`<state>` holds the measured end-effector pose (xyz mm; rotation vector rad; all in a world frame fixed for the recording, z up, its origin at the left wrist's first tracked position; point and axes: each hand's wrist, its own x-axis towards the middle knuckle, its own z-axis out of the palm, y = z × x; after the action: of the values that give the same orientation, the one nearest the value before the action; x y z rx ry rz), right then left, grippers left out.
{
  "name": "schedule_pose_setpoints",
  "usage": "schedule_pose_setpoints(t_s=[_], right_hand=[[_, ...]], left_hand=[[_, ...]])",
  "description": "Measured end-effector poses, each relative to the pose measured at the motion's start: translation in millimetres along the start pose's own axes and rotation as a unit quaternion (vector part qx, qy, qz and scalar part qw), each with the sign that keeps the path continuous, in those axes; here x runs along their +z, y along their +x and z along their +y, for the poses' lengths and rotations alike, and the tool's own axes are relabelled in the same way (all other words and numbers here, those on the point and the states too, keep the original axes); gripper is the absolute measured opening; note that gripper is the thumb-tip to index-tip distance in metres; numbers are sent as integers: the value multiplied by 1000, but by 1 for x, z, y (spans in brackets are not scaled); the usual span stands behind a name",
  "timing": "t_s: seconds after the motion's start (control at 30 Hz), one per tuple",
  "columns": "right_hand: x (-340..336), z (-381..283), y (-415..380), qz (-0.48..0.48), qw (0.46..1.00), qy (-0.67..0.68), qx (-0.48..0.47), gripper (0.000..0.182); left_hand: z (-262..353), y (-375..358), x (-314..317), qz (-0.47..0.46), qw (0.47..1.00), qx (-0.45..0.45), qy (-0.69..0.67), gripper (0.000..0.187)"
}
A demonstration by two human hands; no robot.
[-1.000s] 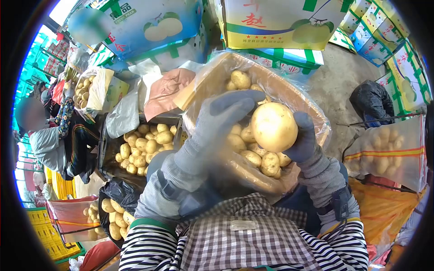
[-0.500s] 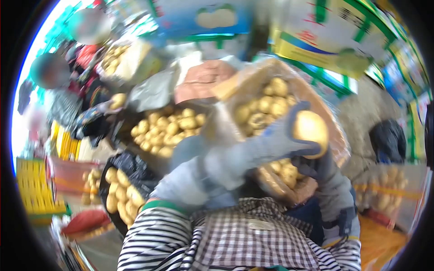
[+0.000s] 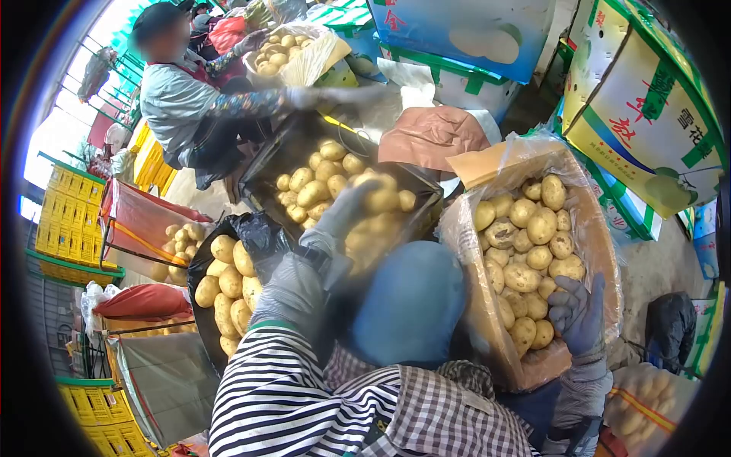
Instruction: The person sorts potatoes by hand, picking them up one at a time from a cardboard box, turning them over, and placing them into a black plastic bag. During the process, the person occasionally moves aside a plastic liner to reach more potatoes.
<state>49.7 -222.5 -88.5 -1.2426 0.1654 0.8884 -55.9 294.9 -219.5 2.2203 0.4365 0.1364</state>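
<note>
My left hand [image 3: 344, 215], in a grey glove, reaches into the dark-lined crate [image 3: 263, 171] of potatoes in the middle. Its fingers curl round a potato [image 3: 382, 196], blurred by motion. My right hand [image 3: 576, 314], also gloved, rests at the right inner side of the plastic-lined cardboard box [image 3: 476, 305]. Its thumb stands apart from the bent fingers, and nothing is held. Potatoes [image 3: 522, 277] fill much of that box, beside the hand. On the left, a black-lined container [image 3: 204, 316] holds larger potatoes [image 3: 232, 286].
Across the crate, a co-worker [image 3: 179, 107] stretches a gloved arm over its far side. Brown paper [image 3: 434, 137] lies behind the crate. Printed cartons [image 3: 643, 114] stand at the upper right, yellow crates [image 3: 72, 209] at the left. My knee [image 3: 411, 305] is between crate and box.
The view has shifted. My left hand has left the large potato near my right hand and moved left into the crate. My right hand now rests in the box. The co-worker's arm reaches farther across.
</note>
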Motion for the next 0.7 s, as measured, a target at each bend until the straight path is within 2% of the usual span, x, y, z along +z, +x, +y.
schedule_pose_setpoints(t_s=[0.03, 0.07, 0.17, 0.23, 0.27, 0.3, 0.33, 0.4, 0.43, 0.47, 0.5, 0.57, 0.6, 0.67, 0.7], right_hand=[[0, 2, 4, 5, 999, -34, -15, 67], [-1, 4, 7, 9, 997, -68, -30, 64], [-1, 9, 18, 24, 995, -91, -44, 55], [-4, 7, 25, 2, 999, -34, -4, 51], [-6, 7, 26, -5, 1000, -5, 14, 50], [-9, 11, 28, 5, 978, -192, -77, 54], [-14, 19, 34, 15, 913, -373, -165, 59], [-14, 14, 32, 30, 906, -390, -160, 62], [-5, 4, 25, 35, 971, -225, -71, 59], [2, -2, 21, 37, 998, -50, 20, 56], [5, -2, 19, 34, 998, -59, 6, 57], [9, 2, 15, 32, 996, -80, -22, 58], [11, 3, 14, 29, 997, -66, -11, 56], [10, 8, 14, 32, 999, -40, 10, 53], [9, 12, 12, 11, 1000, -20, 2, 49]], left_hand=[[-31, -8, 0, 12, 976, 41, 214, 32], [-33, -23, -1, 7, 963, -14, 267, 35], [-102, -9, 14, 105, 990, -47, 78, 32], [-155, 5, 26, 165, 983, -67, -47, 31], [-162, 12, 24, 176, 975, -112, -73, 29], [-167, 20, 21, 188, 964, -157, -100, 28], [-168, 29, 7, 182, 950, -237, -89, 27], [-142, 36, -7, 177, 948, -256, 71, 27], [-108, 35, -20, 176, 941, -190, 217, 27], [-82, 33, -31, 172, 910, -118, 359, 28], [-70, 44, -42, 156, 907, -73, 385, 26], [-28, 71, -66, 124, 894, 21, 430, 27], [4, 70, -67, 181, 960, 66, 205, 26], [145, 46, -67, 230, 957, 158, 76, 28], [197, 36, -62, 234, 932, 208, 185, 30]])
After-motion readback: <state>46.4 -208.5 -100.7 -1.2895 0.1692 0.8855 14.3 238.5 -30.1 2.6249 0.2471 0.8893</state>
